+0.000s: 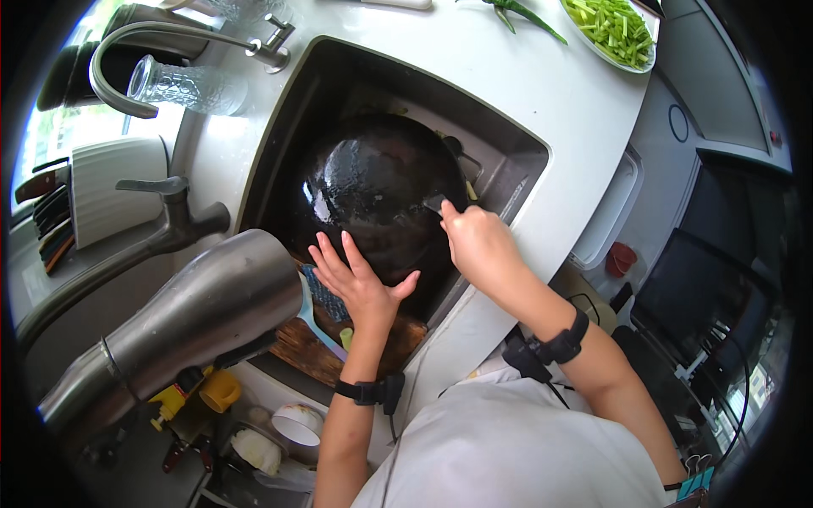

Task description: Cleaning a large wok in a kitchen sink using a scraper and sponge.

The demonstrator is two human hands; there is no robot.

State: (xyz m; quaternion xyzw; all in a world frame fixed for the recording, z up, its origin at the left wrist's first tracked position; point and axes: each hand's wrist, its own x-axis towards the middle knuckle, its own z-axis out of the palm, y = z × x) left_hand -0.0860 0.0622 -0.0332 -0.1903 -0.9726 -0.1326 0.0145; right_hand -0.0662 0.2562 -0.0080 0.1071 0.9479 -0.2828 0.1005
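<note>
A dark, wet wok (381,171) lies bottom up in the sink (508,136), with glare on its curved underside. My left hand (365,289) rests with spread fingers at the wok's near edge and grips nothing. In my right hand (476,241) is a small dark scraper-like tool (435,203), its tip against the wok's right side; the fist hides most of it. Nearer to me in the sink are a wooden board (311,355), a blue scrubbing cloth (325,295) and a pale blue-and-purple utensil handle (322,333). Vegetable scraps show beside the wok.
A large steel cylinder (209,311) juts in from the lower left. Beside the sink stand a faucet (171,216), a slim curved tap (270,54), a patterned glass vessel (184,86) and a knife block (117,190). Green chillies (524,13) and a bowl of chopped greens (641,66) sit on the counter.
</note>
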